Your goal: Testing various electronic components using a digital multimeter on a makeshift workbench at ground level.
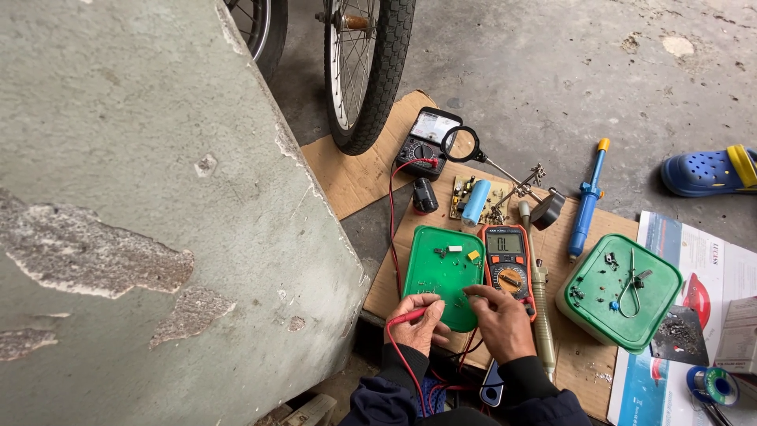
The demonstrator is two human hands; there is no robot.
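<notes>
Head view shows us crouched over cardboard spread on the concrete floor, with our left hand curled round a red test probe, its fingers pressed together along the thin plastic shaft, and our right hand reaching over the near edge of a green plastic lid, fingertips pinching something too small to make out; whether a second probe sits in that hand we cannot tell. We judge the probe light and stiff, with a slick shaft and a sharp metal tip, so it is best gripped like a pen, well back from the point, leaving its red lead slack. That lead is soft and springy and would tug the probe if it snagged. Just beside the lid lies an orange digital multimeter, light enough to slide if the leads drag on it. On the lid rest tiny loose components, fragile and easy to scatter, better pinched at their bodies than by their legs. Farther off sit a black analog multimeter, a circuit board under a magnifier stand, a blue desoldering pump and a green box.
</notes>
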